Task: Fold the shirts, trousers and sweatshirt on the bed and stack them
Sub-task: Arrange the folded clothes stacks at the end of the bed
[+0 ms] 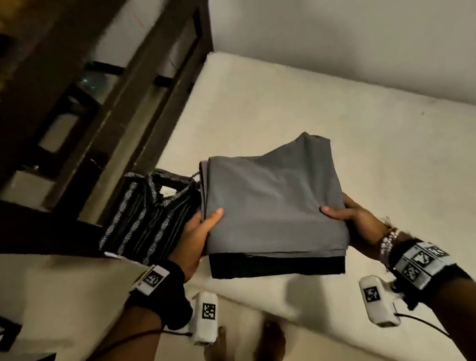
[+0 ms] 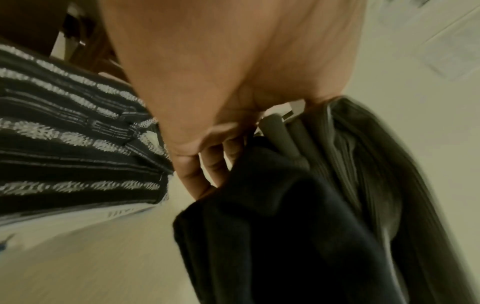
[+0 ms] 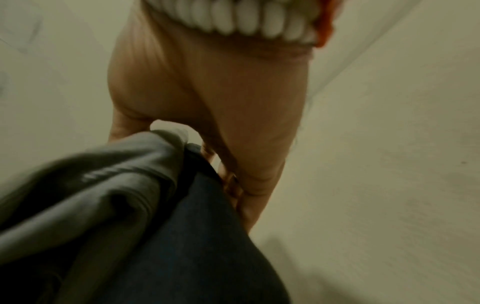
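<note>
Both hands hold a two-piece folded stack clear above the bed.

The left hand (image 1: 197,240) grips the stack's left edge and the right hand (image 1: 353,215) grips its right edge, each with the thumb on top and fingers underneath. The folded grey garment (image 1: 273,203) lies on the folded black garment (image 1: 275,267). A folded black-and-white striped shirt (image 1: 148,219) rests at the left edge of the bed (image 1: 396,177), just beside the left hand.

Smooth matt grey cloth (image 1: 269,200) lies over matt black fabric (image 1: 275,269); the patterned shirt (image 1: 148,219) looks woven, the bed (image 1: 379,161) matt cream.
</note>
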